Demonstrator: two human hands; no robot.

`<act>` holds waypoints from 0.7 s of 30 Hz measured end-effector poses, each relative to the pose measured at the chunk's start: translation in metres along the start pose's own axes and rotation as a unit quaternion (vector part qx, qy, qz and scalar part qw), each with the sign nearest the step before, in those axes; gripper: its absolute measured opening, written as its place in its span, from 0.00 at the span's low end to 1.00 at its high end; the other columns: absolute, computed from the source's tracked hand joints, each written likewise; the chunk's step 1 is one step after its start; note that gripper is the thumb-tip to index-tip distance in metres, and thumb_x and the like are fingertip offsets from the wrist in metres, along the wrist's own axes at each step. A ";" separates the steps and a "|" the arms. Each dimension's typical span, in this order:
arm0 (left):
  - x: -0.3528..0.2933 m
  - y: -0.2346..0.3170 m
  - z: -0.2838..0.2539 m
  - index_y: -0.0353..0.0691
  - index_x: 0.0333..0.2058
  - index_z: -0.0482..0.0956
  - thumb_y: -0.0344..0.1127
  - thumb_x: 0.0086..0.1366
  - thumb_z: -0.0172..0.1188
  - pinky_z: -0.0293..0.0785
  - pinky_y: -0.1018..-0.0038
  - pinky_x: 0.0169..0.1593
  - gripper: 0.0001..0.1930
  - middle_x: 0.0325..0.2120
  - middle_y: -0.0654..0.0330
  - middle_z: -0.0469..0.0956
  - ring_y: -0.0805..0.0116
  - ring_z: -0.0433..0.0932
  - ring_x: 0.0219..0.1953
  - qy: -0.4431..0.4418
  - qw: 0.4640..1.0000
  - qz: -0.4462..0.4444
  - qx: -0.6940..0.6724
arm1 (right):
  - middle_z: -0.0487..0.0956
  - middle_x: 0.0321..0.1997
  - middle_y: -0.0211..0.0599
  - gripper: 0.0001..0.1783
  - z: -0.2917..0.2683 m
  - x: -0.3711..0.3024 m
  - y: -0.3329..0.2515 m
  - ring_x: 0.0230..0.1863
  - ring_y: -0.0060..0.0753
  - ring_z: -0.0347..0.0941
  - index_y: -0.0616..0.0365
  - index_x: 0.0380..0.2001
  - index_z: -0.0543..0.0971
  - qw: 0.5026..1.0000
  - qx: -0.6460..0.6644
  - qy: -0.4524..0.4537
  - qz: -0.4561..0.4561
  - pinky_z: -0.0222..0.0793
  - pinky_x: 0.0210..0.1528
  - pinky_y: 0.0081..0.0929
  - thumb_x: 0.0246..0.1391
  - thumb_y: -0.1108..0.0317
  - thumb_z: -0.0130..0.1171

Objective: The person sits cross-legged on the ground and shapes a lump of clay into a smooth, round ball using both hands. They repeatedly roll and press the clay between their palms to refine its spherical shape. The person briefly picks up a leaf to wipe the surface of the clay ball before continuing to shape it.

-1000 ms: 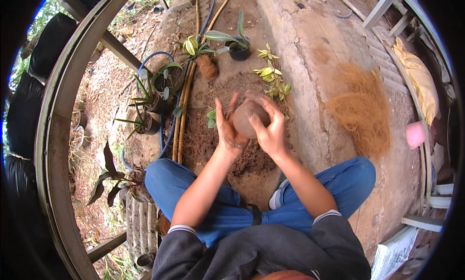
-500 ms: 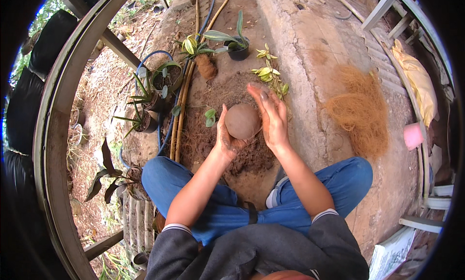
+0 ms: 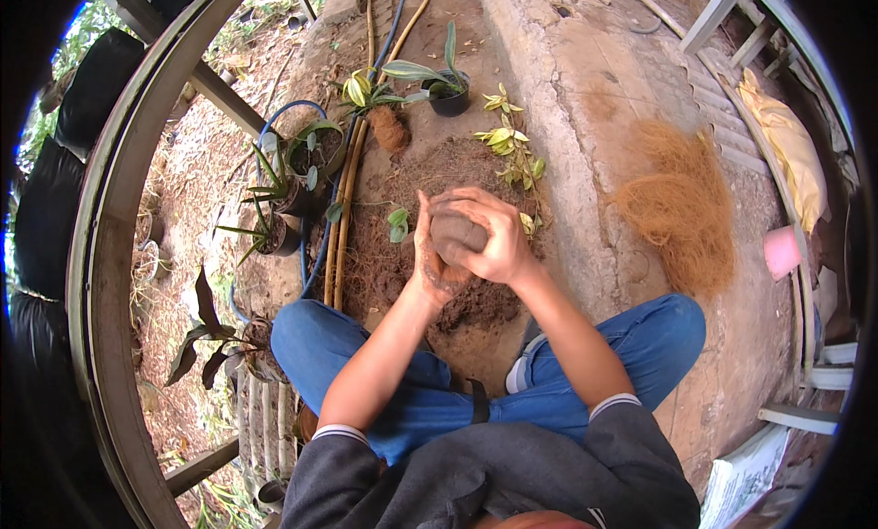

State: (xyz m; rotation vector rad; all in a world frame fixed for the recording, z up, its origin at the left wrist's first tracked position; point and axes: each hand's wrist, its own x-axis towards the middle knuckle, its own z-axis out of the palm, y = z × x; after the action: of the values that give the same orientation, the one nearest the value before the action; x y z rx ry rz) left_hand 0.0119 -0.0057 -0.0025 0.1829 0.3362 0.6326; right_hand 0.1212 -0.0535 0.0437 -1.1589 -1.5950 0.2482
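Note:
A round brown ball of soil [image 3: 457, 233] is held between my two hands, above the heap of dark, loose soil [image 3: 476, 305] on the ground. Soil-smeared, my left hand [image 3: 432, 259] cups the ball from its left side and underneath. My right hand [image 3: 498, 232] wraps over the top and right side, with the fingers curled across the far edge and the thumb pressed on the near face. Much of the ball is hidden by the fingers. A small leafy cutting [image 3: 398, 223] lies just left of my hands.
Yellow-green leafy stems [image 3: 508, 140] lie beyond my hands. Further off are a plant with a fibre-wrapped root ball [image 3: 389, 129] and a black-potted plant [image 3: 448, 95]. Coconut-like fibre [image 3: 681, 209] is heaped at right. Bamboo poles [image 3: 343, 223] and potted plants [image 3: 279, 232] line the left.
My right hand, earlier held flat and apart from the ball's right side, has closed over it. My left hand still cups the ball.

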 end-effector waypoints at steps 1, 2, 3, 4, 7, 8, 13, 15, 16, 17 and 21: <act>-0.002 -0.001 0.000 0.46 0.53 0.67 0.75 0.55 0.42 0.72 0.58 0.52 0.40 0.49 0.53 0.69 0.57 0.71 0.53 0.038 0.998 -0.019 0.051 | 0.79 0.42 0.42 0.17 0.005 -0.005 0.001 0.47 0.45 0.75 0.56 0.36 0.81 0.999 -0.001 0.007 0.048 0.71 0.47 0.34 0.39 0.64 0.65; -0.004 -0.001 0.000 0.46 0.53 0.66 0.76 0.55 0.41 0.72 0.58 0.52 0.41 0.50 0.53 0.68 0.56 0.70 0.53 0.076 0.991 -0.038 0.102 | 0.79 0.41 0.43 0.16 0.007 -0.009 0.001 0.47 0.45 0.75 0.56 0.35 0.81 0.995 -0.001 0.014 0.096 0.71 0.47 0.34 0.39 0.66 0.65; -0.007 -0.001 0.001 0.46 0.53 0.66 0.77 0.54 0.39 0.71 0.58 0.53 0.42 0.50 0.53 0.68 0.56 0.70 0.53 0.115 0.980 -0.054 0.152 | 0.79 0.41 0.44 0.15 0.010 -0.011 0.000 0.47 0.45 0.75 0.56 0.35 0.81 0.989 0.000 0.019 0.144 0.71 0.46 0.34 0.39 0.67 0.64; -0.008 0.000 0.010 0.46 0.56 0.63 0.79 0.52 0.35 0.69 0.55 0.55 0.46 0.54 0.52 0.65 0.54 0.68 0.56 0.139 0.969 -0.040 0.200 | 0.79 0.41 0.45 0.16 0.011 -0.010 -0.003 0.47 0.41 0.75 0.58 0.37 0.79 0.983 -0.004 0.034 0.182 0.69 0.48 0.36 0.42 0.69 0.63; 0.001 0.008 -0.003 0.48 0.58 0.59 0.81 0.50 0.38 0.66 0.54 0.57 0.48 0.54 0.54 0.65 0.55 0.66 0.57 0.088 0.989 -0.031 0.111 | 0.79 0.44 0.44 0.18 0.028 -0.015 0.010 0.49 0.37 0.74 0.58 0.43 0.77 0.926 0.170 0.101 0.322 0.68 0.51 0.34 0.46 0.67 0.62; 0.004 0.011 -0.006 0.47 0.59 0.59 0.80 0.49 0.40 0.66 0.54 0.57 0.49 0.54 0.53 0.65 0.55 0.65 0.57 0.038 0.997 -0.025 0.063 | 0.78 0.47 0.41 0.21 0.018 -0.015 0.016 0.52 0.34 0.72 0.58 0.46 0.76 0.925 0.251 0.091 0.271 0.65 0.54 0.32 0.48 0.64 0.61; 0.007 0.002 0.000 0.46 0.58 0.59 0.78 0.52 0.38 0.65 0.54 0.57 0.47 0.55 0.53 0.63 0.55 0.65 0.57 0.004 0.998 -0.021 0.062 | 0.80 0.40 0.40 0.15 0.020 -0.009 -0.003 0.47 0.41 0.75 0.59 0.35 0.81 0.989 -0.101 0.106 0.037 0.68 0.53 0.38 0.38 0.70 0.64; 0.007 0.000 -0.003 0.45 0.58 0.60 0.78 0.54 0.36 0.66 0.57 0.57 0.46 0.54 0.52 0.63 0.56 0.65 0.58 0.064 0.991 -0.018 0.114 | 0.80 0.38 0.40 0.12 0.025 -0.012 -0.006 0.43 0.42 0.77 0.61 0.29 0.81 0.980 -0.109 0.135 0.099 0.71 0.47 0.34 0.35 0.72 0.66; 0.007 -0.002 -0.006 0.45 0.57 0.61 0.78 0.54 0.35 0.66 0.58 0.57 0.45 0.54 0.51 0.64 0.56 0.65 0.58 0.094 0.986 -0.017 0.139 | 0.80 0.38 0.39 0.12 0.028 -0.014 -0.001 0.42 0.41 0.77 0.62 0.28 0.81 0.977 -0.095 0.131 0.141 0.72 0.45 0.33 0.35 0.72 0.66; 0.007 -0.004 -0.009 0.45 0.57 0.62 0.77 0.55 0.34 0.67 0.59 0.58 0.45 0.53 0.51 0.64 0.57 0.65 0.58 0.123 0.979 -0.017 0.164 | 0.80 0.38 0.39 0.12 0.030 -0.017 0.003 0.41 0.41 0.77 0.62 0.27 0.81 0.972 -0.081 0.127 0.182 0.73 0.44 0.32 0.34 0.71 0.66; 0.006 -0.005 0.001 0.41 0.53 0.65 0.74 0.58 0.36 0.67 0.62 0.56 0.41 0.50 0.55 0.67 0.58 0.67 0.54 0.104 0.983 -0.016 0.150 | 0.79 0.39 0.38 0.17 0.031 -0.022 0.013 0.43 0.39 0.76 0.61 0.35 0.80 0.974 -0.044 0.153 0.161 0.72 0.45 0.32 0.37 0.70 0.66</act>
State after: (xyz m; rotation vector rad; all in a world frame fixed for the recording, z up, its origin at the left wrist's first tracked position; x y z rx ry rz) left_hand 0.0191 -0.0058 -0.0045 0.4000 0.6348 0.5681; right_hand 0.1005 -0.0517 0.0096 -1.4498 -1.1547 0.1992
